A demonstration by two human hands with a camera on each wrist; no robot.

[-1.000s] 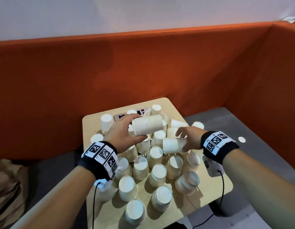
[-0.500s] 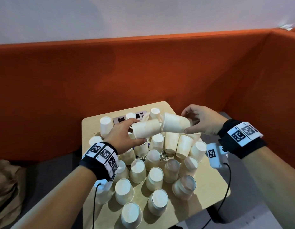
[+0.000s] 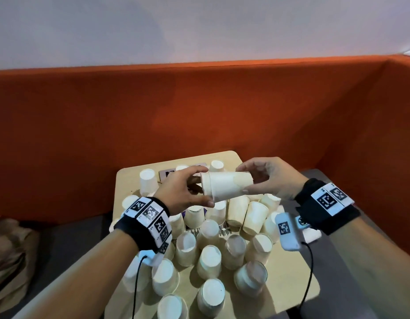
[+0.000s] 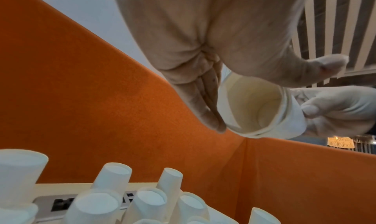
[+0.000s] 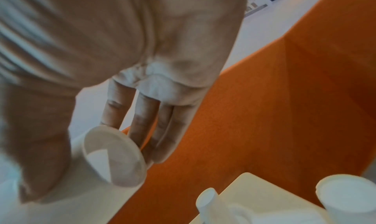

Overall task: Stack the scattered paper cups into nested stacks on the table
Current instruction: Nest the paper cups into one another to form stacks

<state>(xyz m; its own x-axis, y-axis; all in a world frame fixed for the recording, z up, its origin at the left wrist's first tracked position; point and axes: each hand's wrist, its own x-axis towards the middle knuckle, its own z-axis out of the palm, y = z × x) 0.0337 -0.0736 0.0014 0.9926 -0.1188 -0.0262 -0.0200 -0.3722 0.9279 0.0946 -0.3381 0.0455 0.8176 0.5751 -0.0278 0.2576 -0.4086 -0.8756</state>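
Note:
Two paper cups, nested into one short stack [image 3: 226,186], lie on their side in the air above the back of the table [image 3: 289,279]. My left hand [image 3: 199,187] grips the stack's open rim end, fingers over it and thumb under. My right hand [image 3: 250,180] pinches the base end. In the left wrist view the stack [image 4: 254,106] shows two rims, one inside the other, with the right hand [image 4: 335,110] behind. In the right wrist view the stack's base [image 5: 114,156] sits between thumb and fingers. Several single cups [image 3: 208,259] stand upside down on the table below.
An orange padded partition [image 3: 199,111] closes the back and right sides. A socket panel [image 3: 167,173] lies at the table's back edge among cups. A crumpled brown bag [image 3: 8,249] lies on the grey seat to the left. Bare tabletop shows at the front right corner.
My right hand lifted a cup from the table and slid it over the cup in my left hand. The two now sit nested, with both hands close together.

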